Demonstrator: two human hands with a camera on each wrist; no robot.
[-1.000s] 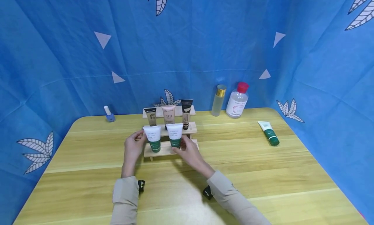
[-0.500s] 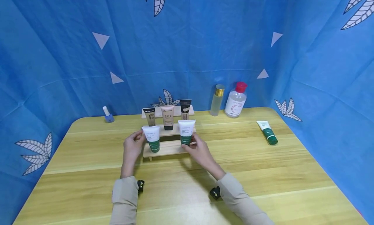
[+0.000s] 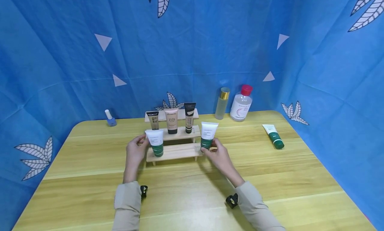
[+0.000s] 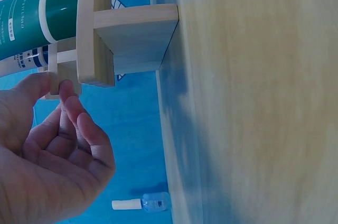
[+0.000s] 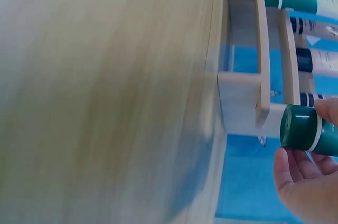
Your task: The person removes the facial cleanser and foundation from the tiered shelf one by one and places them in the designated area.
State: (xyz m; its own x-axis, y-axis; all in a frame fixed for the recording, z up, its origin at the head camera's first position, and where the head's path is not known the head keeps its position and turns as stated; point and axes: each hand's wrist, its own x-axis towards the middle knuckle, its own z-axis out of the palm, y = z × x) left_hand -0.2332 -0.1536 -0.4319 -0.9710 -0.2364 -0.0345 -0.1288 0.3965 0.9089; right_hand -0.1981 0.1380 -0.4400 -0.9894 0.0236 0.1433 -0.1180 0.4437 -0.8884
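A wooden tiered display stand [image 3: 177, 152] stands on the table, with a white-and-green squeeze tube [image 3: 155, 142] upright at the left of its bottom step. My left hand [image 3: 135, 154] is beside the stand's left end; in the left wrist view its thumb and index fingertip pinch the end of a step [image 4: 54, 78]. With my right hand [image 3: 220, 157] I grip a second white-and-green tube [image 3: 207, 135] near its green cap, off the stand's right end. The right wrist view shows this cap [image 5: 298, 127] apart from the bottom step. Three makeup tubes, including a pink BB cream tube [image 3: 172, 121], stand on the middle step.
Behind to the right stand a gold-capped bottle [image 3: 222, 104] and a red-capped bottle [image 3: 241, 106]. Another white-and-green tube [image 3: 273, 136] lies at the table's right. A nail polish bottle [image 3: 111, 119] stands at the back left, before the blue curtain [image 3: 192, 51].
My right hand has carried its tube rightward, from the middle of the bottom step to past the stand's right end. The left hand stays at the stand's left end.
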